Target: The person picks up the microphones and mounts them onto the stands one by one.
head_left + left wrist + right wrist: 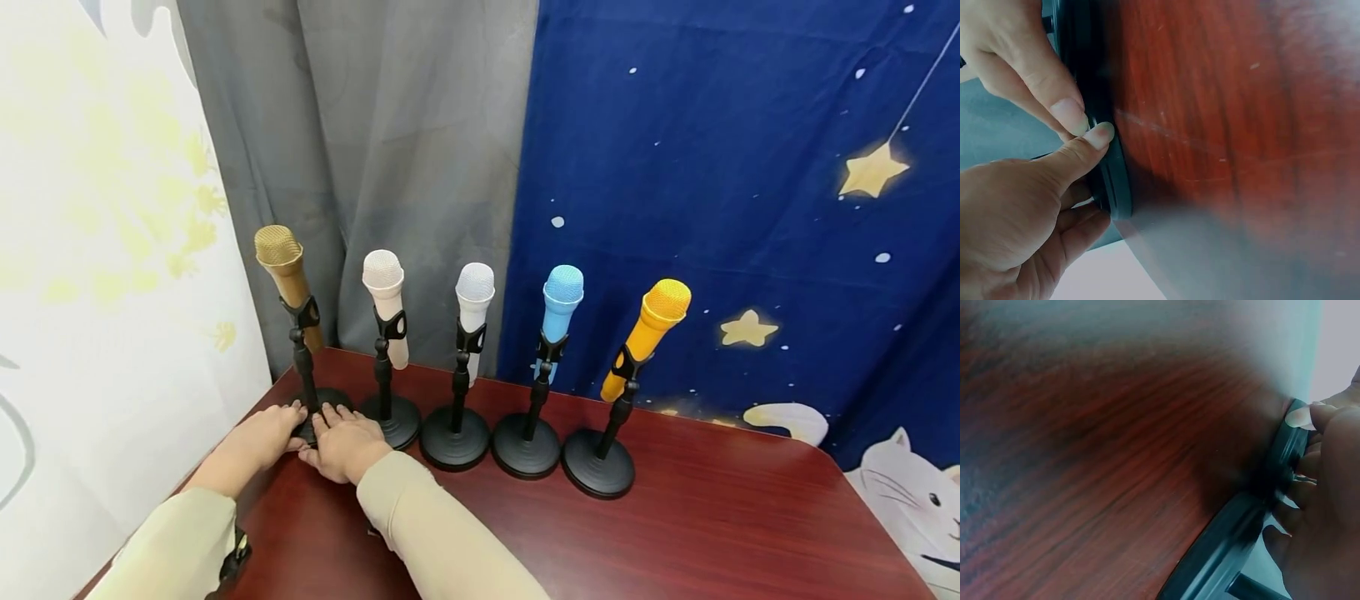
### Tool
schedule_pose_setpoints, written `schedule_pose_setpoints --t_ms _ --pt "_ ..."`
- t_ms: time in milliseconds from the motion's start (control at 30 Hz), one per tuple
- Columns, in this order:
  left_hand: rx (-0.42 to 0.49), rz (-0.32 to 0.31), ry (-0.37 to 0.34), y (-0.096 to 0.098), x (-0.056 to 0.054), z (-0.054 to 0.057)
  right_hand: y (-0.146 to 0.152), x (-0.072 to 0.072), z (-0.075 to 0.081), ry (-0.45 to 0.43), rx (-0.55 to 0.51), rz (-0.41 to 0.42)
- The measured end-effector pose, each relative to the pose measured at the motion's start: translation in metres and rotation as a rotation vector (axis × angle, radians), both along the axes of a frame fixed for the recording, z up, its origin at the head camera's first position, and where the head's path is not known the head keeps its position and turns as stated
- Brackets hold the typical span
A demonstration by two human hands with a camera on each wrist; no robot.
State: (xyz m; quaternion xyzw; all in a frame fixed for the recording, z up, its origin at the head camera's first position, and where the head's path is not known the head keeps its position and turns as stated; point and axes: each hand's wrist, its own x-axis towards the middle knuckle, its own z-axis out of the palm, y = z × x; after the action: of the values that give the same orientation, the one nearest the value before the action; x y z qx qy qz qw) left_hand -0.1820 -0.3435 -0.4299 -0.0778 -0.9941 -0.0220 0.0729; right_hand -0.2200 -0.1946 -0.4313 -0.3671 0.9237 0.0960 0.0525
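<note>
In the head view, a gold microphone (289,279) leans in the clip of a black stand (303,360) at the left end of a row. Both hands are at its round base. My left hand (261,437) grips the left side, its thumb on the front rim and fingers curled round the edge in the left wrist view. My right hand (348,446) holds the right side; its thumb (1299,417) presses the rim in the right wrist view. The two thumbs nearly meet at the front. Part of the base is hidden under the hands.
Right of it stand a pale pink microphone (383,275), a white one (475,287), a blue one (562,292) and an orange one (663,304), each on a black stand. The reddish-brown table (712,517) meets a grey curtain (427,167) and a blue star-patterned cloth (675,183) behind.
</note>
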Motion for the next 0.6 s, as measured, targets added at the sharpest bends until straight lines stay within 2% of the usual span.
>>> schedule_pose_setpoints --t_ms 133,233,300,367,467,600 --pt "-0.008 -0.033 0.023 0.002 -0.008 -0.001 0.008 -0.005 -0.002 -0.016 -0.019 -0.012" --pt "-0.018 -0.051 0.057 0.003 -0.009 -0.005 0.019 -0.007 -0.001 -0.080 -0.057 -0.003" --pt "-0.028 -0.036 0.050 0.005 -0.007 -0.007 0.029 -0.006 0.003 -0.133 -0.102 0.024" --pt "-0.028 -0.003 0.036 0.008 -0.004 -0.008 0.044 -0.003 0.007 -0.168 -0.155 0.060" --pt "0.014 0.064 0.029 0.016 0.005 -0.004 0.070 0.006 0.014 -0.153 -0.231 0.100" --pt "0.121 0.117 0.113 0.032 0.022 0.006 0.111 0.024 0.025 -0.140 -0.327 0.080"
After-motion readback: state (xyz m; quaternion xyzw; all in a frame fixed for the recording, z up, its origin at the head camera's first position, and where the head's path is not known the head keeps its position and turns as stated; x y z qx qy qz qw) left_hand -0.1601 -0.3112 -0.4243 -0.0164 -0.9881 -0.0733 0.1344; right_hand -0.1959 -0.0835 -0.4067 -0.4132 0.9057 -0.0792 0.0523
